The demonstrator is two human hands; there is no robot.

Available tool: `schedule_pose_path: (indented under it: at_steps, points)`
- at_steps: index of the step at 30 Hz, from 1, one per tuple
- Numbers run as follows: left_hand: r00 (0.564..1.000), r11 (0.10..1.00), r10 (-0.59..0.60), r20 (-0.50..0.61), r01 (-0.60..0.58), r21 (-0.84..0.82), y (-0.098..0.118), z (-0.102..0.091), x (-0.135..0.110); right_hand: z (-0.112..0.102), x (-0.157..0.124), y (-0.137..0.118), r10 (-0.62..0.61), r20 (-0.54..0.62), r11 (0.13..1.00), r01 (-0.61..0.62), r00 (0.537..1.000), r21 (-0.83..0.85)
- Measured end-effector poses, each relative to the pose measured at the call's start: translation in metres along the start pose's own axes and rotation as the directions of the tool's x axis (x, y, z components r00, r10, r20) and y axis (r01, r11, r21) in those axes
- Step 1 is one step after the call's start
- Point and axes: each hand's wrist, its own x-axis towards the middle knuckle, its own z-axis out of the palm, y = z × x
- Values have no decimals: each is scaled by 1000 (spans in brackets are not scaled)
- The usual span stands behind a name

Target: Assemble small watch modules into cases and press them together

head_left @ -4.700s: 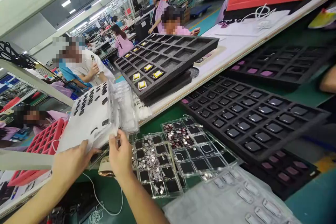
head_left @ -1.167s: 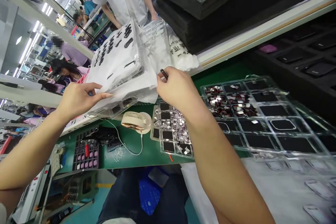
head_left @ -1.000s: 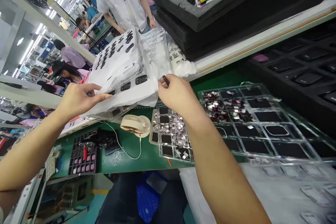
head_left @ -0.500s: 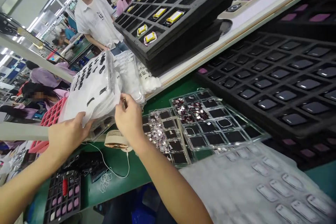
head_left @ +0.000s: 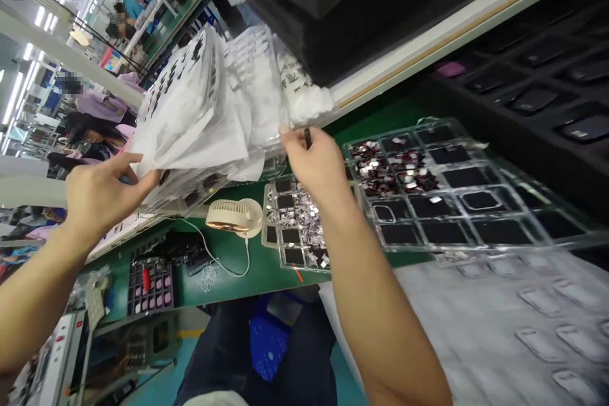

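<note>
My left hand [head_left: 107,193] grips the lower edge of a tilted stack of transparent trays lined with a white sheet [head_left: 185,108], which carries rows of small black parts. My right hand [head_left: 311,165] pinches one small black part [head_left: 307,137] between thumb and fingers, close to the stack's right side. Just below that hand lies a transparent tray of silver pieces [head_left: 295,228]. To its right is a larger transparent tray [head_left: 428,190] with red-and-silver bits and black pads.
A cream desk fan [head_left: 233,216] and its white cable lie on the green bench mat [head_left: 228,273], beside a pink-padded tray [head_left: 150,285]. Black foam trays [head_left: 533,95] fill the upper right, above a grey moulded plastic sheet [head_left: 504,323]. Co-workers stand beyond.
The view has swung, shifting the bench. My left hand has moved left and lifted the stack's edge higher, tilting it more. My right hand still pinches the small black part.
</note>
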Motion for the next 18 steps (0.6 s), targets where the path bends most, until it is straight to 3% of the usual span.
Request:
schedule_pose_path:
  at_steps: [3,8,11,15,18]
  points:
    - [1000,1000,21,24,-21,20,6,-1,-2,9,6,3,-36,-54,996,40,998,80]
    - [989,918,56,137,-105,383,33,11,-24,15,8,-9,-43,-33,998,45,999,53]
    - [981,867,77,180,-155,473,46,17,-31,11,5,-19,-68,-67,996,72,995,51]
    - [984,829,37,177,-129,545,46,17,-24,2,3,-34,-164,-106,975,177,981,133]
    - [990,809,46,134,-116,577,37,15,-17,-7,7,-48,-152,-74,981,159,986,111]
